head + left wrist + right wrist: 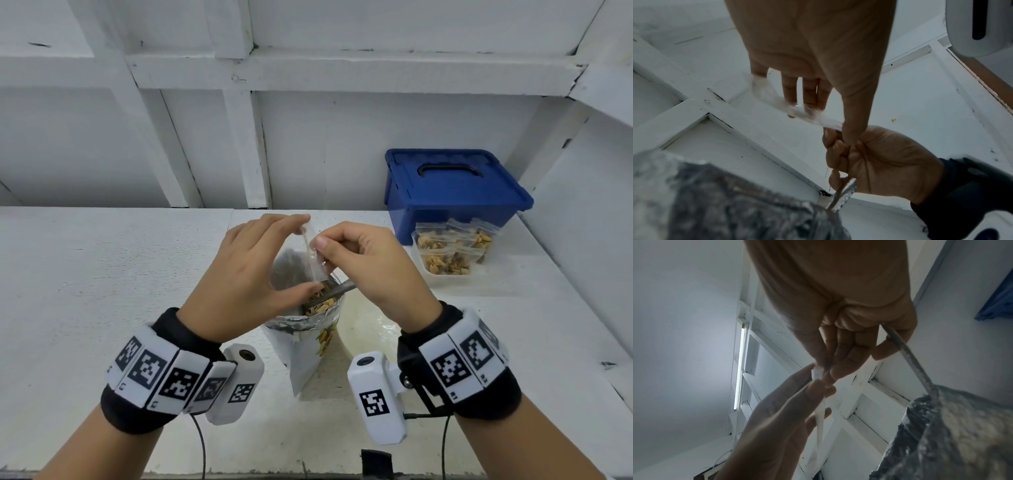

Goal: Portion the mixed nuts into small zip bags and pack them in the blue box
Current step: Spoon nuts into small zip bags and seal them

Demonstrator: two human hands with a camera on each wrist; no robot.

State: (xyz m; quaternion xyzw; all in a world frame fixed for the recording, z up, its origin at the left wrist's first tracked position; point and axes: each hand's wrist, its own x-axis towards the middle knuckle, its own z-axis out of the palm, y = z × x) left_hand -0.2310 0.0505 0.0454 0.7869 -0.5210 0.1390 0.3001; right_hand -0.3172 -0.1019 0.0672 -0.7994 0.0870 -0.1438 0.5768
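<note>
Left hand (246, 270) pinches small clear zip bag (313, 255) by top edge, thumb low, fingers extended. Right hand (370, 270) pinches same bag's rim between thumb and forefinger, other fingers curled around metal spoon (337, 291) handle. Bag looks empty, held over open foil nut pouch (308, 329) standing mid tabletop (102, 291). Wrist views show spoon handle running down into pouch; head view alone shows nuts (322, 305) inside. Filled bags (452, 250) heaped in clear tray, right. Blue box (452, 188) behind, lid closed.
</note>
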